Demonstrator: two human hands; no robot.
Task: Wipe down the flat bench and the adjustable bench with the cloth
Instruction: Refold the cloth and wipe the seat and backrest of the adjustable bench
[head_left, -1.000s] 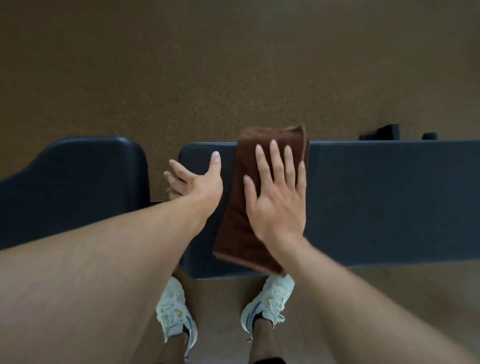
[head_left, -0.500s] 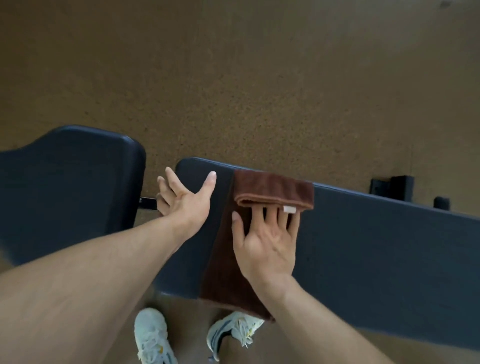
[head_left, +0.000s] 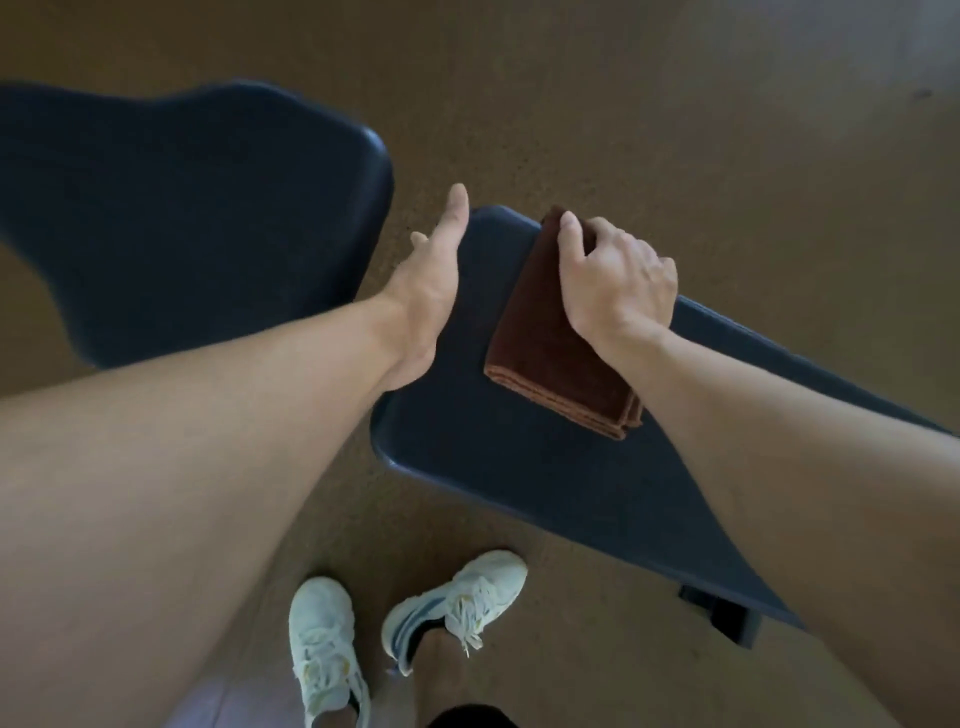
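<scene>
Since half a second ago, right hand (head_left: 618, 283) went from flat on the cloth (head_left: 550, 338) to a grip curled over its far end, at 12 o'clock on the table pad (head_left: 519, 467). Left hand (head_left: 431, 280) stayed apart, fingers straight, at 9 o'clock of the cloth. Risk: folded layers could slip apart under a one-ended pull. Cloth brown, plush, folded oblong, stitched hems.
</scene>
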